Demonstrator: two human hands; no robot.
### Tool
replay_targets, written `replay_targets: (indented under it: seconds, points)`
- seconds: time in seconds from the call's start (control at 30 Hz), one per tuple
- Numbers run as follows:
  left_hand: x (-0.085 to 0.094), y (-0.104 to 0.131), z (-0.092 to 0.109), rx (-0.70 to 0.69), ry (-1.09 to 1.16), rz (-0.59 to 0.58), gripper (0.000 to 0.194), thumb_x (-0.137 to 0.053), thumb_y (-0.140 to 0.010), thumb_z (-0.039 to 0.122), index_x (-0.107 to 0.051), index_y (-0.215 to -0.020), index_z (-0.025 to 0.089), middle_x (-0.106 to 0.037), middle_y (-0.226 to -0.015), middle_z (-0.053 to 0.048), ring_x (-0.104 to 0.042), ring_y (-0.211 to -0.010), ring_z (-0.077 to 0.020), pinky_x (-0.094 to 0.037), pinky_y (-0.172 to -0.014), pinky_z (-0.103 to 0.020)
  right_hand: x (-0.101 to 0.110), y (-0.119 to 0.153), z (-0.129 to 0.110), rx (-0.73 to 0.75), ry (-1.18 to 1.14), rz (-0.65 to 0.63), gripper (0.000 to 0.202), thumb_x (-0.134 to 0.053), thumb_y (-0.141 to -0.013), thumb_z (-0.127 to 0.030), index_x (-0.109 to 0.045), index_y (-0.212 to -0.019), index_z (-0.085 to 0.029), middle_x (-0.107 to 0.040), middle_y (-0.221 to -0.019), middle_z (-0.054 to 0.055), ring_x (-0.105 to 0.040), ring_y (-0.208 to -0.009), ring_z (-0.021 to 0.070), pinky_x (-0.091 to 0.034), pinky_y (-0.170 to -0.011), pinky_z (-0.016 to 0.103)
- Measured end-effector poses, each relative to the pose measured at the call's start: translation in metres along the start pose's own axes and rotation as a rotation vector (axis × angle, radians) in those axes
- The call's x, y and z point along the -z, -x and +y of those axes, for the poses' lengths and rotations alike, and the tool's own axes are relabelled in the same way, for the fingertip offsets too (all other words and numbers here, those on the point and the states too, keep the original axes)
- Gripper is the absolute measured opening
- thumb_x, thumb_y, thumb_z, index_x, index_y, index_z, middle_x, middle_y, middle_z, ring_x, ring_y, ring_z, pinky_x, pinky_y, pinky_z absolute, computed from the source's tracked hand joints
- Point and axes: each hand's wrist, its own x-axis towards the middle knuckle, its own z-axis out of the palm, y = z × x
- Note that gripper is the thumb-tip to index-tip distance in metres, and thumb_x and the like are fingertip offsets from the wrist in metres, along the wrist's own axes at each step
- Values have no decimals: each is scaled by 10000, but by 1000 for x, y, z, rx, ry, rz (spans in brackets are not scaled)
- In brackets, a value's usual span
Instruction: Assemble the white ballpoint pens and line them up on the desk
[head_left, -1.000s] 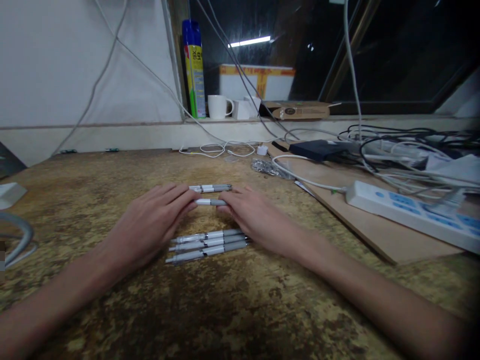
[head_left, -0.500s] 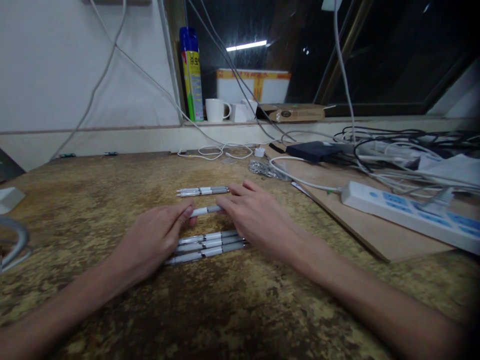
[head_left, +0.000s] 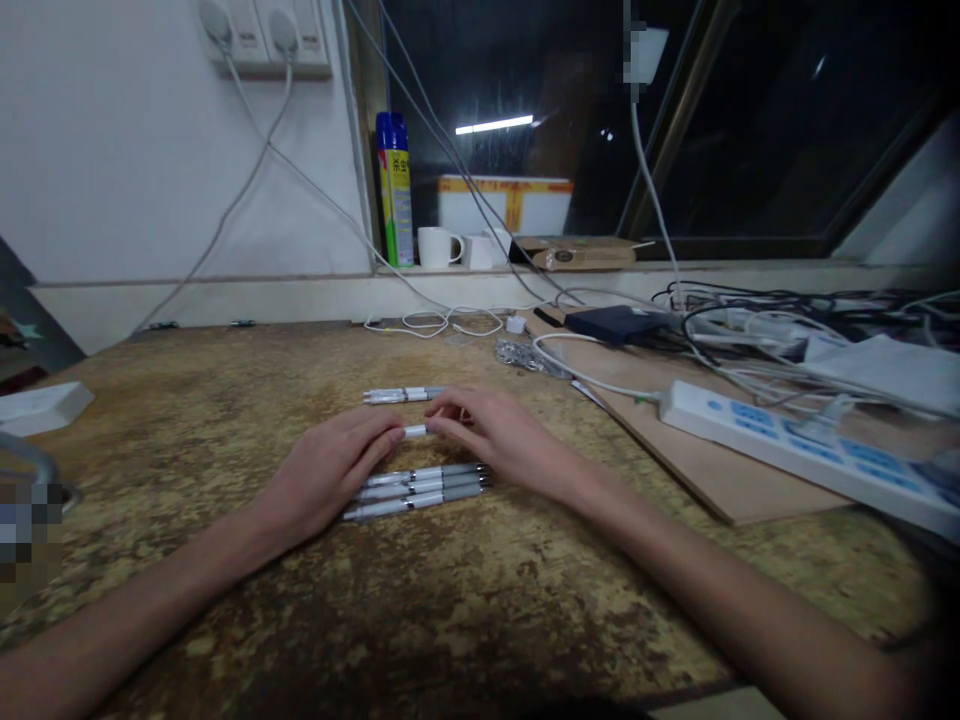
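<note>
Between my two hands is a white and grey pen (head_left: 415, 431), held level just over the table. My left hand (head_left: 341, 455) pinches its left end. The fingertips of my right hand (head_left: 487, 430) close on the other end and cover it. Nearer to me, three similar white and grey pens (head_left: 420, 490) lie side by side, their left ends partly behind my left hand. Beyond the held pen, more such pens (head_left: 401, 395) lie together, their right ends hidden by my right fingers.
A worn wooden table (head_left: 450, 620) spreads beneath. At right, a white power strip (head_left: 787, 440) rests on a brown board (head_left: 720, 480) beside tangled cables (head_left: 750, 320). A small clear bag (head_left: 529, 357) lies behind. On the sill stand a spray can (head_left: 395, 190) and a white mug (head_left: 437, 247).
My view has tilted up and shifted slightly. My right hand has slid left along the pen toward my left hand, so less of the pen shows between them.
</note>
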Motion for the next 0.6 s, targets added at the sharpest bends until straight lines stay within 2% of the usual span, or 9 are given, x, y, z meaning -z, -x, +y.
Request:
replay_targets:
  seconds: [0.1,0.17,0.23,0.3,0.4,0.5,0.57,0.6]
  points:
    - [0,1,-1,-1,-1,21,398,-360,-1090,420,-679,-1188,205,-724,-1250,-76,-665,-1110,-246,-512,-979,-397,2,0,-1,-29,-49,-41,263,-523,-1053,-350,-725,-959,-209,-747,-891,34,-657,-824,179,-453,-778,313]
    - [1,1,-1,7,-3,20,406,-352,-1092,418,-691,-1162,204,-735,-1218,-76,-669,-1096,-247,-514,-982,-406,3,0,-2,-16,-64,13,152,-627,-999,-326,-716,-983,-205,-752,-956,40,-666,-888,185,-464,-803,309]
    - [2,1,-2,15,-1,25,406,-354,-1093,417,-694,-1163,206,-738,-1208,-75,-671,-1093,-247,-515,-988,-411,2,-1,-3,-8,-72,72,149,-720,-933,-319,-701,-1023,-202,-749,-1026,51,-665,-956,194,-473,-837,312]
    - [2,1,-3,13,4,39,402,-362,-1092,424,-687,-1189,210,-733,-1223,-74,-670,-1101,-246,-517,-992,-412,0,-2,-3,-32,-84,57,164,-687,-955,-351,-701,-1028,-206,-752,-994,49,-671,-923,190,-478,-822,312]
    - [3,1,-5,4,-2,49,398,-361,-1091,431,-682,-1199,222,-731,-1232,-69,-670,-1107,-245,-521,-996,-416,-3,-2,-4,-81,-125,-13,240,-534,-1040,-373,-715,-1014,-217,-751,-893,32,-674,-809,173,-480,-764,310]
    - [3,1,-6,-2,-8,41,394,-350,-1095,422,-687,-1163,229,-736,-1203,-62,-675,-1090,-241,-527,-988,-417,-4,-3,-5,-46,-177,32,115,-628,-988,-300,-700,-1020,-216,-755,-970,34,-680,-885,171,-494,-807,308]
    - [3,1,-5,-16,-3,47,382,-354,-1095,414,-681,-1167,229,-734,-1206,-62,-676,-1086,-238,-529,-981,-412,-4,-3,-6,-35,-211,73,132,-705,-932,-278,-687,-1044,-211,-752,-1028,41,-678,-948,176,-501,-842,310]
    - [4,2,-4,-23,0,50,376,-358,-1094,409,-678,-1176,229,-733,-1212,-63,-675,-1088,-237,-529,-978,-409,-4,-3,-6,-49,-231,67,133,-691,-943,-295,-687,-1041,-205,-753,-1011,43,-681,-934,175,-505,-835,311]
